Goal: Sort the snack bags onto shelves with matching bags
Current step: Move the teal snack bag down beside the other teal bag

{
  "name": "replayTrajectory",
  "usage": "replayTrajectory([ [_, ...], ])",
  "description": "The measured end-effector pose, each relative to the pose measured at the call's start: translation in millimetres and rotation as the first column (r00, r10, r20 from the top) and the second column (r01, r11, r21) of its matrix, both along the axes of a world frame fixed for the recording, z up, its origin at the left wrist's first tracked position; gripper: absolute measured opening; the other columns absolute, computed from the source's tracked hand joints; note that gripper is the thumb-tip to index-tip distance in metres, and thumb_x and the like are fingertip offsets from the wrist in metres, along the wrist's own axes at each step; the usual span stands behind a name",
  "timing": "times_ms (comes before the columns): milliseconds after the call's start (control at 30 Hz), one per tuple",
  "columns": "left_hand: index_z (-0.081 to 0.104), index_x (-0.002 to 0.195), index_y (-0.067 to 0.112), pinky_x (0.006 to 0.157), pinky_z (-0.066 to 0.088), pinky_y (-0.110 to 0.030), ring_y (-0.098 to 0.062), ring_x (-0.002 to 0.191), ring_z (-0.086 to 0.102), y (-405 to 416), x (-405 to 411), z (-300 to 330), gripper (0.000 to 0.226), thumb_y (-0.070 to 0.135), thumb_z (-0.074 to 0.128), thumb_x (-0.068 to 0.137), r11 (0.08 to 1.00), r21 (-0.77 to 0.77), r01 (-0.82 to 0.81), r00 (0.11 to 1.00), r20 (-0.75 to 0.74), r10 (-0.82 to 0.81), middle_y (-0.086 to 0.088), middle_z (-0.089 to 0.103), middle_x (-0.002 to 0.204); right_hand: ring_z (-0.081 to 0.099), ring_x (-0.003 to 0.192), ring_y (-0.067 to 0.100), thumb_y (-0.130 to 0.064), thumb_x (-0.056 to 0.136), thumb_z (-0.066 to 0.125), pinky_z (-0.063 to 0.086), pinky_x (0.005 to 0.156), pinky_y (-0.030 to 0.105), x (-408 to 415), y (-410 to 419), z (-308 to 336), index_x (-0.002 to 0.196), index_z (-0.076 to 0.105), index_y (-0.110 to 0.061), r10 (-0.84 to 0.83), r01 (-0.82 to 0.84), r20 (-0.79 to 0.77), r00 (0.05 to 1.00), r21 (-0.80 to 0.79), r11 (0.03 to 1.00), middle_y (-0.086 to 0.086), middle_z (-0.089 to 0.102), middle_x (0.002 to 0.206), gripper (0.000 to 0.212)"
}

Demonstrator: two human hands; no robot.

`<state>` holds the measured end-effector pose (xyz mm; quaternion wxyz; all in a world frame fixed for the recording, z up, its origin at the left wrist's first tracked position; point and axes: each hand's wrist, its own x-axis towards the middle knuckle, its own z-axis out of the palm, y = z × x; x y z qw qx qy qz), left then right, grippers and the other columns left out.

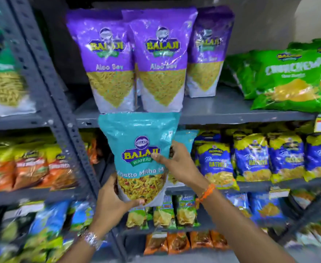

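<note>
I hold a teal Balaji Khatta Mitha Mix bag [137, 149] upright in front of the middle shelf. My left hand [116, 200] cups its bottom left corner. My right hand [176, 162] grips its right edge, thumb on the front. Behind it, partly hidden, another teal bag [186, 138] stands on the same shelf. Three purple Aloo Sev bags [137, 59] stand on the grey shelf [231, 112] above.
Green snack bags [292, 78] lie on the upper shelf at right. Blue and yellow Gathiya bags [250, 158] fill the middle shelf to the right. Orange bags [29, 168] sit on the left rack. A slotted grey upright [61, 130] divides the racks.
</note>
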<state>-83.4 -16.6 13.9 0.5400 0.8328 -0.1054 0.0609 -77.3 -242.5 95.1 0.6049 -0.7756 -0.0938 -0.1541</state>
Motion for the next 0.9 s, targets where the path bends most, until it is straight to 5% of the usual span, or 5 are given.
replayTrajectory([
  [100, 0.053, 0.119, 0.043, 0.096, 0.057, -0.044, -0.007, 0.113, 0.068, 23, 17, -37, 0.094, 0.043, 0.1, 0.037, 0.999, 0.01, -0.036, 0.997, -0.073, 0.037, 0.017, 0.07, 0.118, 0.068, 0.1, -0.002, -0.022, 0.088, 0.074, 0.056, 0.087, 0.028, 21, 31, -37, 0.11, 0.067, -0.026, 0.032, -0.034, -0.062, 0.998, -0.025, 0.999, -0.013, 0.074, 0.109, 0.024],
  [200, 0.046, 0.119, 0.054, 0.097, 0.055, -0.04, -0.012, 0.118, 0.063, 35, 34, -65, 0.096, 0.041, 0.101, 0.041, 0.999, -0.003, -0.052, 0.992, -0.12, 0.051, 0.023, 0.064, 0.121, 0.065, 0.119, 0.015, -0.022, 0.091, 0.071, 0.055, 0.1, 0.039, 43, 54, -66, 0.123, 0.065, -0.014, 0.051, -0.054, -0.12, 0.991, -0.024, 0.998, -0.001, 0.07, 0.128, 0.034],
  [400, 0.044, 0.139, 0.019, 0.103, 0.05, -0.047, -0.025, 0.13, 0.057, 41, 77, -86, 0.105, 0.027, 0.1, 0.051, 0.997, -0.009, -0.07, 0.973, -0.222, 0.067, -0.004, 0.061, 0.136, 0.063, 0.121, 0.029, -0.013, 0.094, 0.067, 0.053, 0.103, 0.05, 83, 81, -95, 0.127, 0.061, -0.003, -0.056, 0.058, -0.223, 0.973, 0.003, 0.998, 0.014, 0.068, 0.129, 0.035],
  [533, 0.043, 0.141, 0.019, 0.103, 0.05, -0.052, -0.025, 0.131, 0.057, 45, 121, -106, 0.12, 0.05, 0.097, 0.039, 0.997, -0.053, -0.051, 0.97, -0.24, 0.037, -0.005, 0.061, 0.138, 0.066, 0.111, 0.033, -0.016, 0.091, 0.07, 0.055, 0.097, 0.055, 107, 84, -98, 0.113, 0.064, 0.003, -0.12, 0.117, -0.27, 0.955, -0.026, 0.993, 0.019, 0.071, 0.116, 0.029],
  [900, 0.057, 0.131, 0.004, 0.093, 0.053, -0.042, -0.024, 0.112, 0.062, 35, 164, -86, 0.101, 0.004, 0.085, 0.034, 0.987, -0.066, -0.147, 0.941, -0.318, 0.119, -0.008, 0.067, 0.113, 0.066, 0.109, 0.044, -0.029, 0.09, 0.071, 0.056, 0.085, 0.063, 169, 84, -140, 0.108, 0.062, 0.008, -0.173, 0.167, -0.256, 0.951, -0.047, 0.985, 0.031, 0.069, 0.111, 0.042],
])
